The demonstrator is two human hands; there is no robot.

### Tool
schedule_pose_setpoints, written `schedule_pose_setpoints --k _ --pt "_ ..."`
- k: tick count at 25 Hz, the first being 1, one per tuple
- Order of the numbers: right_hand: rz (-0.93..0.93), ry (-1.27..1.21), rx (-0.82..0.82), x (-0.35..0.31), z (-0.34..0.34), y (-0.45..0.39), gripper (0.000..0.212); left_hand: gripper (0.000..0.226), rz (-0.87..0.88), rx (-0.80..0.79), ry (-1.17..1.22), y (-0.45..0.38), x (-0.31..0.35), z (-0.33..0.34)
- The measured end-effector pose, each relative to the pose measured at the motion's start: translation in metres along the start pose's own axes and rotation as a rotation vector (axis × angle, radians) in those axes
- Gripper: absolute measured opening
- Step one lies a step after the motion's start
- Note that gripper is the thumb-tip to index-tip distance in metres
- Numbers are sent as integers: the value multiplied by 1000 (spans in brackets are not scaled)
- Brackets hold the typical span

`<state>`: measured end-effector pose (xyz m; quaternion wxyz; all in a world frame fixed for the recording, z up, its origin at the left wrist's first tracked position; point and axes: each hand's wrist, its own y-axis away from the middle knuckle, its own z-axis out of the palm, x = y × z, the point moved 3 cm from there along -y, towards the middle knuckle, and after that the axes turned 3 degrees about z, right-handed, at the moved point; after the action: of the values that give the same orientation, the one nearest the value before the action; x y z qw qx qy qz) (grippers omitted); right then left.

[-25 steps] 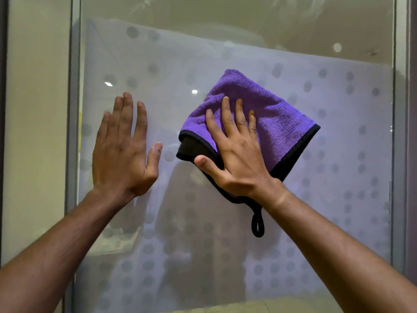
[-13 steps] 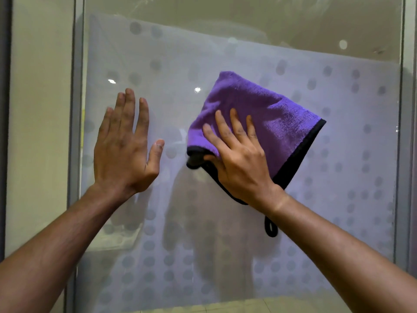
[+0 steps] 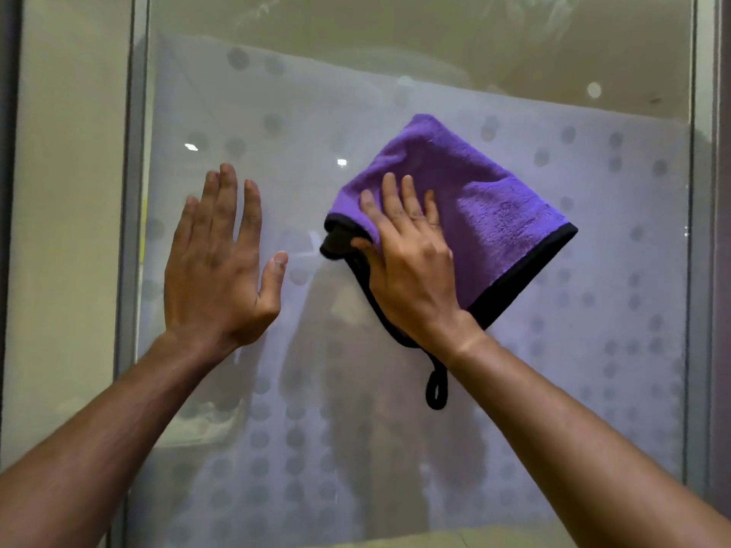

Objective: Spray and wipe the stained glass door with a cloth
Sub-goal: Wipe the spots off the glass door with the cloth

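The frosted, dotted glass door (image 3: pixel 395 112) fills the view. A folded purple cloth (image 3: pixel 486 215) with a black edge and a hanging loop lies flat against the glass at centre right. My right hand (image 3: pixel 411 270) presses it to the pane with fingers spread on top, and the thumb hooks the bunched lower-left corner of the cloth. My left hand (image 3: pixel 221 267) lies flat on the bare glass to the left of the cloth, fingers straight and pointing up, a short gap from it. No spray bottle is in view.
A metal door frame (image 3: pixel 130 231) runs down the left of the pane and another frame (image 3: pixel 702 231) down the right. A plain wall (image 3: pixel 63 231) lies beyond the left frame. Reflections of the arms and ceiling lights show in the glass.
My right thumb, spread out a second ago, has drawn in against the cloth's lower-left corner, which is now bunched. The cloth has barely shifted. My left hand stays flat in place.
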<state>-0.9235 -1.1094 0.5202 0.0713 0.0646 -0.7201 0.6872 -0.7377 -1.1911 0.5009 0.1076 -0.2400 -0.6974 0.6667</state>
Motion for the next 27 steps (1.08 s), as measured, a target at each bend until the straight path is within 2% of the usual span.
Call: schedule_pose_setpoints --k 2,5,7,9,11,13,16,21,27 --pt "-63 18 4 8 -7 19 48 78 4 11 13 0 -2 0" --pt "69 55 -3 13 -11 27 50 79 -2 19 24 1 -2 -1" --pt "140 41 -75 9 -9 20 62 79 -5 24 17 1 -2 0" --pt "119 -51 -155 14 -11 15 76 79 1 20 17 0 -1 0" --pt "92 -130 -167 29 -18 13 76 79 6 18 11 0 -2 -1" --pt "142 -10 -112 47 -22 8 72 79 4 14 9 1 -2 -1" --pt "260 147 -75 47 -15 -1 78 79 -2 18 14 0 -2 1" --pt "121 170 -144 17 -1 14 106 78 16 48 29 0 -2 2" --pt "137 155 -113 16 -5 3 72 80 20 35 17 -1 -3 3"
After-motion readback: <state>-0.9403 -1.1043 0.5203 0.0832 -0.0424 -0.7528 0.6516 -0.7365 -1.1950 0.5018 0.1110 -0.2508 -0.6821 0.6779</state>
